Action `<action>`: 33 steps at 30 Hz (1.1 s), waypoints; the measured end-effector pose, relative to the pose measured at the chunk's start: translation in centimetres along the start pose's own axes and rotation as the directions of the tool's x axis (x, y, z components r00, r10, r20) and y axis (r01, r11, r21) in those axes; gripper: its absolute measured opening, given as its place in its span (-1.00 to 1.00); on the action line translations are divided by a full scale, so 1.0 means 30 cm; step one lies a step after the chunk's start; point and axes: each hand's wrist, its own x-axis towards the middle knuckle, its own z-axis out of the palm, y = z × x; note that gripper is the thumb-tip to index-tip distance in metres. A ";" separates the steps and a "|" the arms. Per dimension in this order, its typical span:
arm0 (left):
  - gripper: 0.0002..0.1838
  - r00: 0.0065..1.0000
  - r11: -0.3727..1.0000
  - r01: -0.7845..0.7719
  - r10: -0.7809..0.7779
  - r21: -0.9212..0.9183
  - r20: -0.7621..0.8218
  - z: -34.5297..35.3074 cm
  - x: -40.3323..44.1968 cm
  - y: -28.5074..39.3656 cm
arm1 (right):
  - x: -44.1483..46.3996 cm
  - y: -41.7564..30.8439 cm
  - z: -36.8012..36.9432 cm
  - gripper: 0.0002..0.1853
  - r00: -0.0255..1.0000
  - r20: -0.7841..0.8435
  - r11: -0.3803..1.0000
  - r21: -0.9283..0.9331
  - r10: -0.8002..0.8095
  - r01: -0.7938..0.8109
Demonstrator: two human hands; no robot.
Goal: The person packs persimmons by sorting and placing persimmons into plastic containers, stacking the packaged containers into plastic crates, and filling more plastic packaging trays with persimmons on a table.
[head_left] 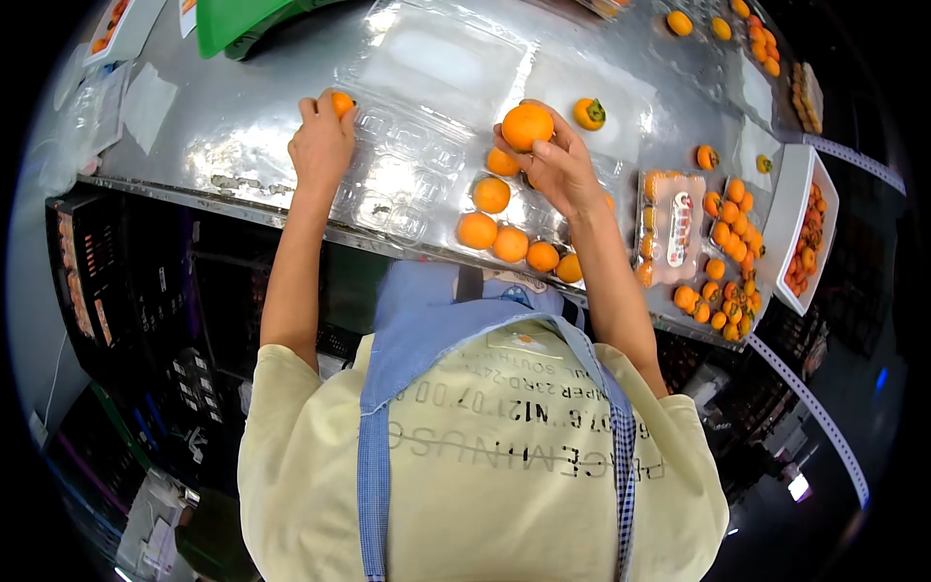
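My right hand (562,173) grips an orange persimmon (527,127) and raises it over a see-through plastic tray that holds several persimmons (492,195) in its cells. My left hand (323,145) is closed around a smaller-looking persimmon (341,103), mostly covered by the fingers. Beside that hand lies a see-through clamshell tray (393,179) with moulded cells and no fruit in them; its flat lid (436,60) is folded open behind. A loose persimmon with a green calyx (589,113) rests just beyond my right hand.
To the right are a closed, labelled pack of persimmons (671,228), loose persimmons (732,312) and a white box of fruit (813,233). A green plastic container (242,21) stands at the far left. Dark crates (107,281) sit below the metal table's front edge (223,197).
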 end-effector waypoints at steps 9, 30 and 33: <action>-0.52 0.998 0.998 -0.053 0.052 0.030 0.036 -0.018 -0.011 -0.018 | -0.221 0.007 -0.108 -0.39 0.963 -0.227 0.986 -0.121 -0.142 0.116; -0.57 0.896 -0.336 0.440 0.108 -0.833 0.430 -0.037 -0.042 -0.093 | -0.299 0.134 -0.087 -0.54 0.902 0.092 -0.213 -0.977 -0.422 0.000; -0.60 0.873 -0.479 0.484 0.213 -0.732 0.438 -0.026 -0.079 -0.080 | -0.280 0.133 -0.077 -0.58 0.916 0.117 -0.233 -0.972 -0.385 0.027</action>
